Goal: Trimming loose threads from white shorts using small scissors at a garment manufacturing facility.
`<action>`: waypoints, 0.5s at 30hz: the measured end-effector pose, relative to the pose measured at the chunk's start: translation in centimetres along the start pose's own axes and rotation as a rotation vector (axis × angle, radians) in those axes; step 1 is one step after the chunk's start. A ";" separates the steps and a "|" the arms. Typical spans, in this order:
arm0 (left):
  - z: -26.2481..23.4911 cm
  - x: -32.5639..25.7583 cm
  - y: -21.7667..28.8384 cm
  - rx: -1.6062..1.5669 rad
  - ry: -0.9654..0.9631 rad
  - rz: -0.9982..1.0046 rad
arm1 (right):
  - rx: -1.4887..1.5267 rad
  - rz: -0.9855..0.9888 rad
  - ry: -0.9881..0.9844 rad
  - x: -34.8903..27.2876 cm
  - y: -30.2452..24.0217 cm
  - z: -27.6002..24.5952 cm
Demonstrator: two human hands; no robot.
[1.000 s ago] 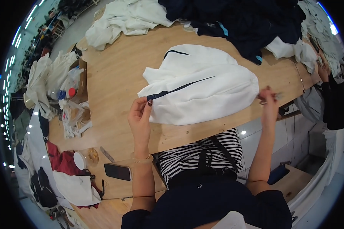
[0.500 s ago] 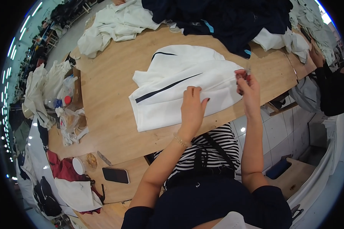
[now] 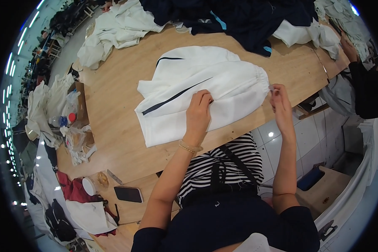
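Note:
A pair of white shorts (image 3: pixel 176 119) with dark stripes lies on the wooden table in front of me, its gathered waistband at the right end. My left hand (image 3: pixel 198 115) rests on the middle of the shorts, fingers curled together and pinching the cloth. At the waistband edge is my right hand (image 3: pixel 281 105), its fingertips pressed together on a small pale piece. Whether that piece is part of the waistband or a separate thing, I cannot make out.
Navy garments (image 3: pixel 239 25) and white garments (image 3: pixel 117 31) are heaped along the far side. At left stand a cardboard box (image 3: pixel 82 103), a plastic jar (image 3: pixel 90 185) and a phone (image 3: pixel 128 194). A co-worker's hand (image 3: pixel 348 48) shows at far right.
My left hand has moved slightly left and its fingers have closed more. The right hand has lowered a little, and the gathered waistband now shows. The shorts have shifted slightly left.

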State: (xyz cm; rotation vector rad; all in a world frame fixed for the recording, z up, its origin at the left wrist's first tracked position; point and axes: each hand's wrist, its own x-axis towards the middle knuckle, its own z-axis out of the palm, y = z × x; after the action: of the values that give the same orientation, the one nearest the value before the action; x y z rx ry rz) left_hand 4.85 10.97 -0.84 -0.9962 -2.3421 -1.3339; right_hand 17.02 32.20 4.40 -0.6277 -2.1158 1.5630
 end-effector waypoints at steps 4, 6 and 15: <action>-0.4 0.1 -0.2 -0.073 -0.041 -0.076 | -0.044 -0.172 -0.201 0.8 -0.6 3.9; -0.4 0.1 -0.4 -0.101 -0.059 -0.138 | -0.229 -0.342 -0.235 1.6 -1.5 4.8; -0.5 0.4 0.0 -0.015 -0.070 -0.122 | -0.707 -0.685 -0.293 2.5 -2.5 7.4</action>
State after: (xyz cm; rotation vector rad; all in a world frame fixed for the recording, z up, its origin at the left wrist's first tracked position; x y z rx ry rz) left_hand 4.48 10.73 -0.31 -0.9325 -2.4843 -1.3836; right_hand 10.43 27.39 5.03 0.1644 -2.7002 0.5446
